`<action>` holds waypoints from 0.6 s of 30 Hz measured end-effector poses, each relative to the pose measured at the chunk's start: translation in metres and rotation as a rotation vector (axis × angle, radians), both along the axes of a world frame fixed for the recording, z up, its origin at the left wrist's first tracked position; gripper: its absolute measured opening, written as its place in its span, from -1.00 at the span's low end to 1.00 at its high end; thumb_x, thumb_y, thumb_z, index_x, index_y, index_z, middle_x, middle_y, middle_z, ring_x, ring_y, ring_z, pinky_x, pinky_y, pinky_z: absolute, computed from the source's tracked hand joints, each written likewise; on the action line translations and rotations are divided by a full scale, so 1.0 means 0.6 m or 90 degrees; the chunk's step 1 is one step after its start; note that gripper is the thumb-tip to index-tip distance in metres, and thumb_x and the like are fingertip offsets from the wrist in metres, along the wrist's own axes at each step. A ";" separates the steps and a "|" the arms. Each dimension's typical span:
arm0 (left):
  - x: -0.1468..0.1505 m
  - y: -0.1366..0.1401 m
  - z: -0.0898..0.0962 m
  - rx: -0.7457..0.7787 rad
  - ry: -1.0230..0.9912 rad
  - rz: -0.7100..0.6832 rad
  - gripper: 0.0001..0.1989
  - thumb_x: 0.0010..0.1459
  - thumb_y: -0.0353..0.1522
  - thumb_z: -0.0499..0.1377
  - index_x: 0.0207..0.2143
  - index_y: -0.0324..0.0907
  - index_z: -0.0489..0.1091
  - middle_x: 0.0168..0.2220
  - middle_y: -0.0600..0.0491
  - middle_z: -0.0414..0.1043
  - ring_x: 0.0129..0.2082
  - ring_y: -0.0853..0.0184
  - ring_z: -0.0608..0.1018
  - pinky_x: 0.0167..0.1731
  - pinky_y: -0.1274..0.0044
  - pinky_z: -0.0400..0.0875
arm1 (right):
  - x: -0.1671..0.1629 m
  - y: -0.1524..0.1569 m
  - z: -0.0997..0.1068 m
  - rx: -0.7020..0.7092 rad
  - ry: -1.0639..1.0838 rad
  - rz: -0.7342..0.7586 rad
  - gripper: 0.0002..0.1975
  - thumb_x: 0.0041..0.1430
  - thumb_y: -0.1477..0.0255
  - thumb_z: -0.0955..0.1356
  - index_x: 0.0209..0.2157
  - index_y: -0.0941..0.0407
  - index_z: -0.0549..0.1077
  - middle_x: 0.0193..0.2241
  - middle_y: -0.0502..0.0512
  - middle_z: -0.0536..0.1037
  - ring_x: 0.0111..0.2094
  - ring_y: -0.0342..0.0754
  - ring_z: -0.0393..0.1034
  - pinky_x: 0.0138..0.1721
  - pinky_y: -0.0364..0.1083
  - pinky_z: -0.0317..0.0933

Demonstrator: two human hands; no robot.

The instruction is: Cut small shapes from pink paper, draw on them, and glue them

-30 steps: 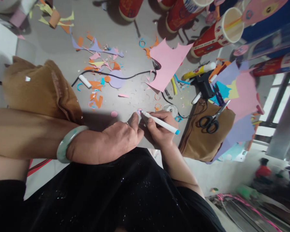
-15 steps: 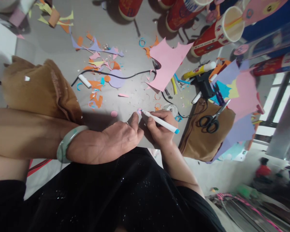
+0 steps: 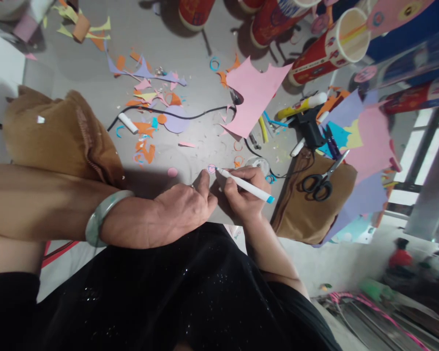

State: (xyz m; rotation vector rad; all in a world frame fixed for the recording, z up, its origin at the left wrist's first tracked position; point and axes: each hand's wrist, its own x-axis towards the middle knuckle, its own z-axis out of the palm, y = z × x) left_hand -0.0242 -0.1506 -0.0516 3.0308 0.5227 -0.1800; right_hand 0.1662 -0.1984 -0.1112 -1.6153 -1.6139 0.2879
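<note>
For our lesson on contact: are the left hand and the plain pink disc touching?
Apart: in the head view, grey table shows between the left hand and the plain pink disc.

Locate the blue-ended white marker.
In the head view, the white marker is in the right hand, right of centre, its tip at the pink disc beside the left hand.

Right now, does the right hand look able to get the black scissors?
Probably yes: the scissors lie uncovered on brown cloth to the right of the right hand, and nothing seems to block the way. But this hand holds a pen.
</note>
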 end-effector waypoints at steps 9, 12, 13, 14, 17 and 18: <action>0.007 0.006 0.017 -0.065 0.089 0.011 -0.66 0.23 -0.54 0.07 0.00 -0.30 0.52 0.22 -0.55 0.32 -0.61 0.22 0.62 -0.65 0.48 0.46 | 0.002 -0.001 -0.002 -0.017 0.039 0.013 -0.90 0.17 0.45 0.38 -0.28 0.03 0.36 -0.40 0.00 0.64 -0.34 0.01 0.65 -0.39 -0.02 0.52; 0.004 0.004 0.014 -0.030 0.051 0.005 -0.62 0.23 -0.57 0.07 0.04 -0.32 0.51 0.19 -0.53 0.36 -0.57 0.23 0.64 -0.64 0.51 0.46 | 0.003 -0.003 -0.003 -0.025 0.049 0.020 -0.90 0.16 0.46 0.37 -0.28 0.03 0.37 -0.40 0.00 0.64 -0.33 0.01 0.66 -0.38 -0.02 0.53; 0.003 0.004 0.012 -0.017 0.040 0.002 -0.60 0.22 -0.58 0.07 0.07 -0.32 0.49 0.19 -0.53 0.37 -0.54 0.23 0.65 -0.62 0.52 0.47 | 0.003 -0.003 -0.003 -0.029 0.051 0.019 -0.91 0.16 0.46 0.37 -0.29 0.03 0.36 -0.40 0.00 0.64 -0.32 0.01 0.66 -0.38 -0.03 0.53; 0.002 0.003 0.011 -0.004 0.032 -0.002 -0.57 0.21 -0.59 0.07 0.11 -0.34 0.47 0.19 -0.53 0.38 -0.52 0.23 0.66 -0.60 0.53 0.48 | 0.003 -0.003 -0.003 -0.032 0.051 0.017 -0.92 0.16 0.46 0.36 -0.29 0.04 0.36 -0.40 0.00 0.64 -0.32 0.01 0.66 -0.39 -0.03 0.52; 0.000 0.002 0.007 0.017 0.028 -0.019 -0.50 0.20 -0.61 0.04 0.18 -0.35 0.41 0.18 -0.53 0.38 -0.56 0.27 0.63 -0.59 0.51 0.50 | 0.002 -0.003 -0.003 -0.029 0.057 0.011 -0.92 0.16 0.45 0.37 -0.30 0.04 0.36 -0.41 0.00 0.64 -0.32 0.01 0.67 -0.39 -0.04 0.52; 0.000 0.002 0.005 0.017 0.030 -0.021 -0.50 0.21 -0.60 0.03 0.19 -0.35 0.40 0.18 -0.53 0.39 -0.58 0.28 0.62 -0.60 0.50 0.49 | 0.002 -0.003 -0.003 -0.024 0.064 0.012 -0.92 0.17 0.44 0.37 -0.30 0.04 0.36 -0.42 0.00 0.64 -0.33 0.01 0.67 -0.40 -0.04 0.51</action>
